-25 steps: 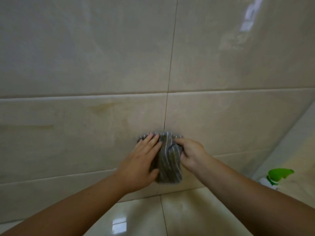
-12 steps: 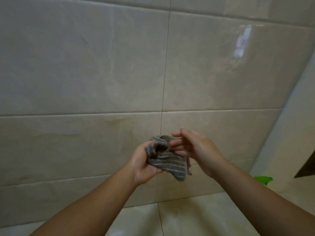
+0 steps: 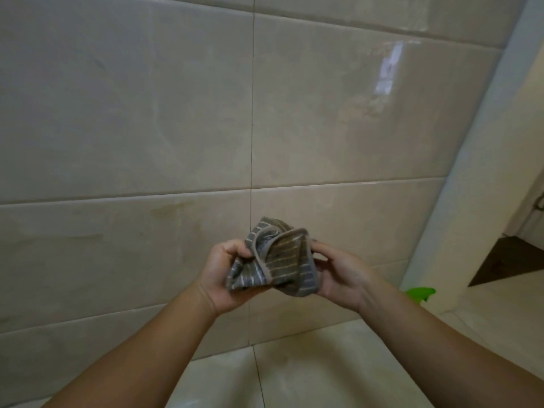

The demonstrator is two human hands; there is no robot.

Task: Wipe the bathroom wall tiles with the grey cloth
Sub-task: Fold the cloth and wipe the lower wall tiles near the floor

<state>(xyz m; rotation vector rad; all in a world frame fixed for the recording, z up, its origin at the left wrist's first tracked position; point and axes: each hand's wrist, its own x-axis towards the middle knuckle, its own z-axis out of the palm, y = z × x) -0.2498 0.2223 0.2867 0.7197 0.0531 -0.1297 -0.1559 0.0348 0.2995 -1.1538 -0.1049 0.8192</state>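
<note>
Grey striped cloth (image 3: 276, 260) came off the glossy beige wall tiles (image 3: 147, 113) within the last second. Wiping paused, probably a refold to a fresh face. Left hand (image 3: 226, 278) gripped its 9 o'clock side; right hand (image 3: 338, 275) held the 3 o'clock edge. Cloth was bunched in mid-air, hemmed corner up at 12 o'clock. Brownish streak (image 3: 173, 210) showed at its 10 o'clock.

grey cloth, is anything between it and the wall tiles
Nothing visible does. The left hand and right hand hold the grey cloth bunched up in front of the wall tiles, and the tile face behind it is bare.
</note>
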